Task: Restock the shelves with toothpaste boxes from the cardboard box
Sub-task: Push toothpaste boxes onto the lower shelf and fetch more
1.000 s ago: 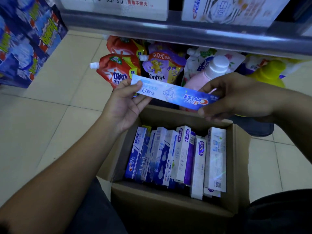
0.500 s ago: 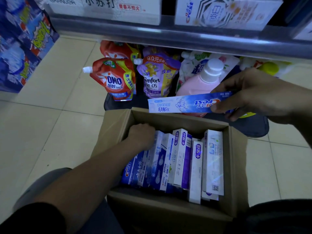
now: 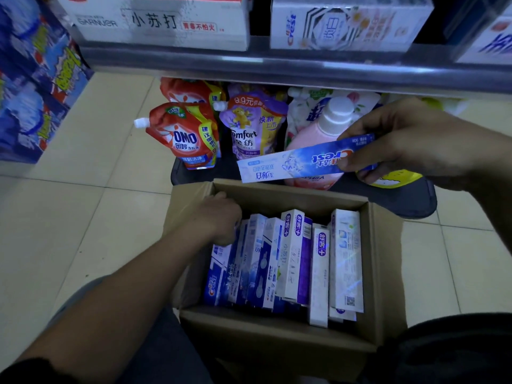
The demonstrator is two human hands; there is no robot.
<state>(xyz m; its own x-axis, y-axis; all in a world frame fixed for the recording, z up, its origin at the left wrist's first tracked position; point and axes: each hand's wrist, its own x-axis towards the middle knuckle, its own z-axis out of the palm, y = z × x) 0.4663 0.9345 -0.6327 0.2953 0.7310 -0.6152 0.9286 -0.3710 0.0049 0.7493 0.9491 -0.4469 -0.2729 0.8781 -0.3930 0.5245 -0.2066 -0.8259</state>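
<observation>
Right hand (image 3: 415,145) pinches one end of a long blue-and-white Crest toothpaste box (image 3: 291,165) between thumb and curled fingers. It holds the box in the air just past the far rim of the open brown cardboard box (image 3: 277,342). The free end points left and slightly down, and the print reads upside down from here. Left hand (image 3: 219,217) reaches down into the far left corner of the cardboard box, knuckles up, fingers bent onto the ends of the leftmost packs. Its fingertips are hidden, so I cannot tell whether they grip one.

Inside the cardboard box, toothpaste packs sit side by side with their long sides touching. Blue Crest packs (image 3: 219,281) are on the left under the left hand, white-and-purple packs (image 3: 296,256) in the middle, and a white pack (image 3: 346,259) against the right wall. The cardboard box rests on the pale tiled floor (image 3: 83,217), with a dark-clothed leg on either side.

Behind it, a dark low tray (image 3: 410,203) carries a red OMO detergent pouch (image 3: 182,137), a purple Comfort softener pouch (image 3: 249,126) and a pink bottle with a white cap (image 3: 313,137). Above them runs the grey metal shelf edge (image 3: 277,69). On the shelf stand a white Garnier carton (image 3: 166,23) and a white Crest carton (image 3: 346,23). Blue printed packages (image 3: 27,79) are stacked at the far left.
</observation>
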